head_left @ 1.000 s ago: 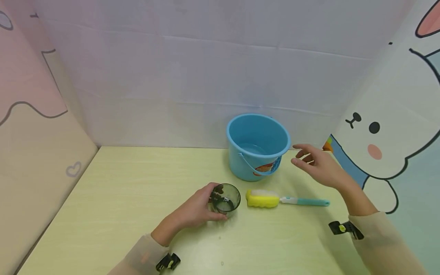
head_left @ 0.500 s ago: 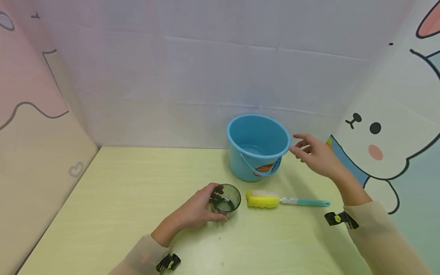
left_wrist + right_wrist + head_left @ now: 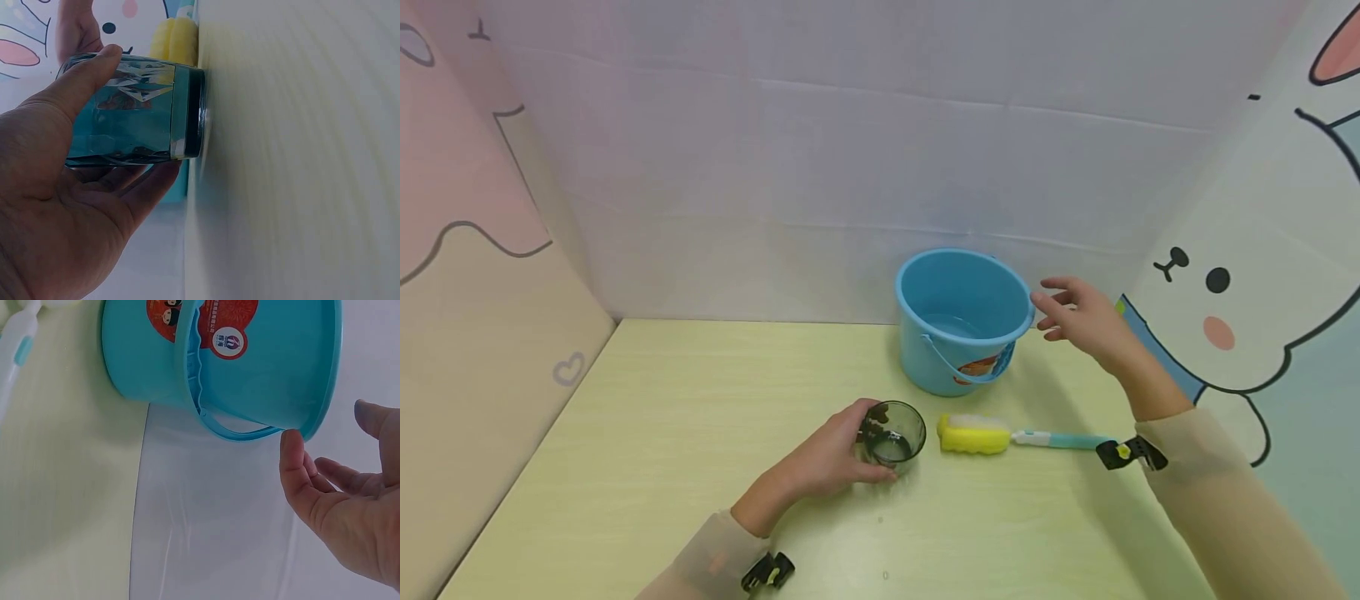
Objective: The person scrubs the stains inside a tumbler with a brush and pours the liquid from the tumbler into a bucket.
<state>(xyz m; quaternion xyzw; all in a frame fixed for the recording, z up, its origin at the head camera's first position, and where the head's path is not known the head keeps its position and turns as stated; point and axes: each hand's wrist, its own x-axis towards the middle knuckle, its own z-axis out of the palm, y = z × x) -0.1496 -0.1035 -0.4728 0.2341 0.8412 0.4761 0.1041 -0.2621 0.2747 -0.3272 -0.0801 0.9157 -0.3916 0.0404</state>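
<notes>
My left hand [image 3: 833, 454] grips a dark tinted glass [image 3: 892, 435], thumb on one side and fingers on the other. In the left wrist view the faceted glass [image 3: 134, 119] has its thick base right at the tabletop. Up at the right rim of a light blue bucket [image 3: 955, 350], my right hand [image 3: 1086, 321] hovers with loosely bent, spread fingers and holds nothing. The right wrist view shows the fingertips close to the bucket [image 3: 269, 375] rim, near where its handle [image 3: 231, 432] joins. The bucket stands upright, its handle hanging down at the front.
A bottle brush [image 3: 973, 435] with a yellow sponge head and teal handle lies on the pale wooden table [image 3: 715, 392], between glass and bucket. A white backdrop [image 3: 820, 183] rises behind the table. Cartoon-printed panels flank both sides.
My right hand has moved up and slightly left along the bucket's right side to its rim. The left hand and the glass stay in place.
</notes>
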